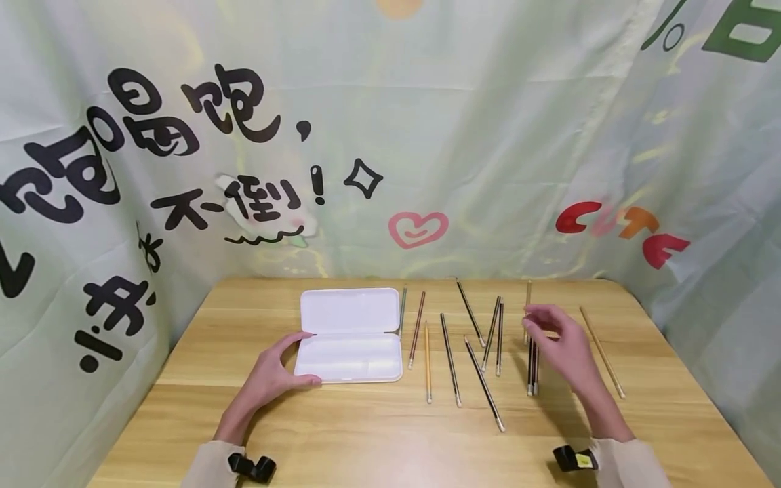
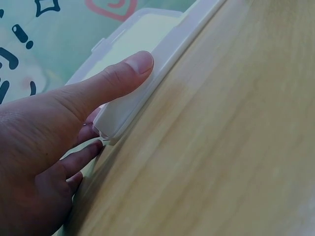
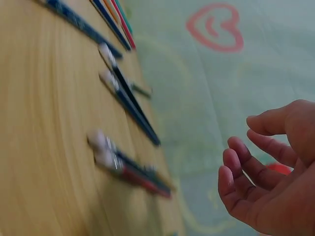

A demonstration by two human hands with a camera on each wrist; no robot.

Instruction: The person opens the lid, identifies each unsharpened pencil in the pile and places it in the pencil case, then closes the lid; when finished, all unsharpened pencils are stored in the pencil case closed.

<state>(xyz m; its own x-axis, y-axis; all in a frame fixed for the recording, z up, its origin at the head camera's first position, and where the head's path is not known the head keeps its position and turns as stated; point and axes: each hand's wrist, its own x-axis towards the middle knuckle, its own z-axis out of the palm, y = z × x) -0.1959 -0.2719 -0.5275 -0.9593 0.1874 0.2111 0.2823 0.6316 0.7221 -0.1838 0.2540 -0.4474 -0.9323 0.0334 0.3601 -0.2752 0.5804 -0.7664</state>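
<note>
On the left of the table lies an open white plastic case (image 1: pixel 349 347), its lid (image 1: pixel 350 310) folded back. My left hand (image 1: pixel 270 371) holds the case's left end, with the thumb at the front edge and the index finger near the hinge. The left wrist view shows that thumb (image 2: pixel 118 78) on the front wall of the case. My right hand (image 1: pixel 564 346) hovers over the right side, fingers loosely bent with nothing between them. Just beside and under it lie two dark pencils (image 1: pixel 533 373), side by side, and a light wooden pencil (image 1: pixel 528 295), partly hidden.
Several more pencils lie scattered between the case and my right hand, among them a yellow one (image 1: pixel 428 362) and a red one (image 1: pixel 417 329). A natural wood pencil (image 1: pixel 603 352) lies farther right. A printed curtain (image 1: pixel 488 169) hangs behind the table (image 1: pixel 366 434).
</note>
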